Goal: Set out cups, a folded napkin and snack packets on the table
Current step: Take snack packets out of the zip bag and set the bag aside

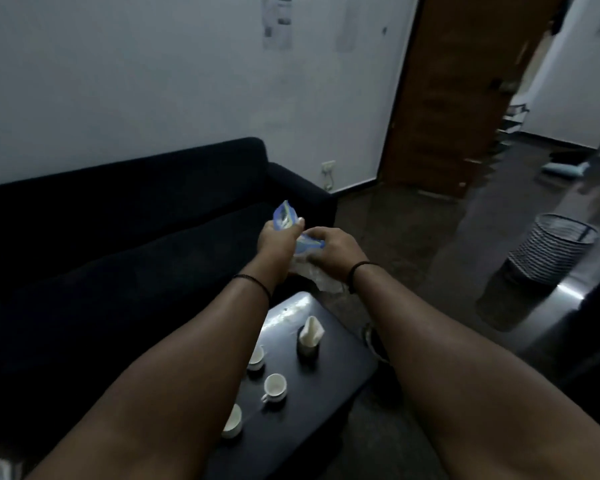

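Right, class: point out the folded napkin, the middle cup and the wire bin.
folded napkin (311, 330), head view, its white upper fold.
middle cup (275, 384), head view, inside its bowl.
wire bin (551, 249), head view, its striped side wall.

- Three white cups are counted on the worktop (343, 362): one at 11 o'clock (256, 357), one at the centre (274, 386), one at 7 o'clock (232, 420).
- One folded napkin (311, 330) is seen, upright in one dark holder (307, 347), at 1 o'clock on the worktop.
- Two blue snack packets are counted above the worktop's 12 o'clock edge: one (284, 217) held in the left hand (278, 237), one (308, 244) in the right hand (333, 251).
- One crumpled clear bag (321, 278) is seen beneath the hands.
- One sofa (118, 244) and one striped bin (553, 249) are counted.
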